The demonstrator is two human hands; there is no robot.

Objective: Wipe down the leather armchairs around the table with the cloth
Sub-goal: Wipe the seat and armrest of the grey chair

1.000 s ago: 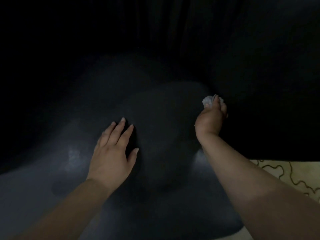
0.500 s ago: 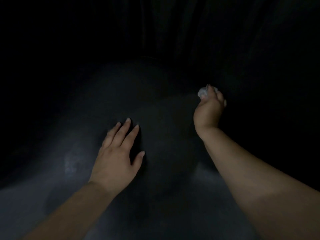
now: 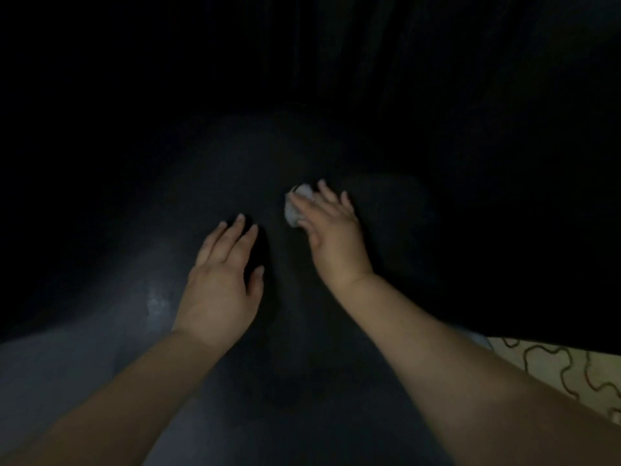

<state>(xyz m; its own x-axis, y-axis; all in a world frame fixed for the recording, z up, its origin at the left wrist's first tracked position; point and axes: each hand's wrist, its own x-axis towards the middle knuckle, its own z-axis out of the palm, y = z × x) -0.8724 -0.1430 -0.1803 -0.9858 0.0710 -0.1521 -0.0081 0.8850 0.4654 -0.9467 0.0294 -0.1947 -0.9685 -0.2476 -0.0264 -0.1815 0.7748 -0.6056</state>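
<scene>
No text, label, brand, number or sign can be read anywhere in this dark view. The pale floor (image 3: 551, 361) at the lower right bears only dark squiggly lines, which form no letters.

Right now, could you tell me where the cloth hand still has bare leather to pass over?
Bare leather lies left of the left hand, around the pale sheen. Crowded: the narrow strip between it and the right hand pressing the cloth. Farther right, too dark to tell.

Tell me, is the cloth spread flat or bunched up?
Bunched up: the cloth shows as a small pale wad under the right hand's fingers.
</scene>
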